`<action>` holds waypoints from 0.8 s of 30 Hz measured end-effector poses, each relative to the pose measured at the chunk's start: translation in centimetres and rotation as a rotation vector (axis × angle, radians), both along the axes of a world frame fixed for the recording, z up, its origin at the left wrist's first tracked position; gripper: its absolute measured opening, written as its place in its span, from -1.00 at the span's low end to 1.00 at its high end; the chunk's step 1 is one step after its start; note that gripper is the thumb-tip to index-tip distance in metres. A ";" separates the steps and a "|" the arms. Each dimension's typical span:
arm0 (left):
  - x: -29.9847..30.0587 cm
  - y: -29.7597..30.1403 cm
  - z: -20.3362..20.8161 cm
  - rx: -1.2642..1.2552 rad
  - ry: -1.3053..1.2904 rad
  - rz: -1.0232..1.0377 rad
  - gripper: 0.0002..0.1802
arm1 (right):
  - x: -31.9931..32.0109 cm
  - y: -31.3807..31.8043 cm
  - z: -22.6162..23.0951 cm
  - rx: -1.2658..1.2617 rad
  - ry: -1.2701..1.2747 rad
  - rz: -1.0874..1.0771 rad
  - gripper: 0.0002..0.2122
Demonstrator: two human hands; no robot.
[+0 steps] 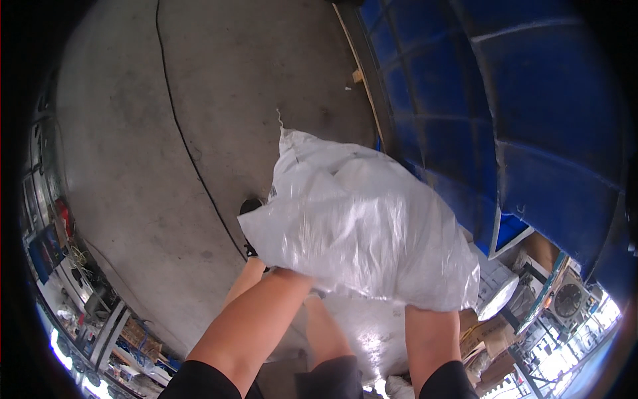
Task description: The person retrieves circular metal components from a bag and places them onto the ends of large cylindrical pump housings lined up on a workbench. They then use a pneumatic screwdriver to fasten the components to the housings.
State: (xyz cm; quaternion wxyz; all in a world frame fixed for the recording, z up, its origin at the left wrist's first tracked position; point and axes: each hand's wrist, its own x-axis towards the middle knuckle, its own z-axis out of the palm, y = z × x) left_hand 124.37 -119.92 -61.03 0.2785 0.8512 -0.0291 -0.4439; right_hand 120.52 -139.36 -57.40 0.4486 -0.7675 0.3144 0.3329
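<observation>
A large white woven plastic sack (362,226) fills the middle of the view, crumpled and shiny. From its far left corner a loose thread (279,118) sticks up. My left forearm (256,319) reaches under the sack's near left edge, and my right forearm (432,336) goes under its near right edge. The sack covers both my hands, so their fingers and grip cannot be seen. It spreads over my two arms above the floor, hiding part of my legs and feet.
A black cable (174,113) runs along the grey concrete floor (119,133) to the left of the sack. Tall blue panels (551,86) stand close on the right. A white cylindrical object (498,289) and cardboard boxes (488,332) are at lower right. Cluttered shelving (109,332) lines the left.
</observation>
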 end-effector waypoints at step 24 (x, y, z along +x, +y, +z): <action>-1.6 -1.3 -0.5 -0.062 0.042 0.039 -0.56 | -0.7 -1.3 0.5 0.042 0.011 -0.109 -0.61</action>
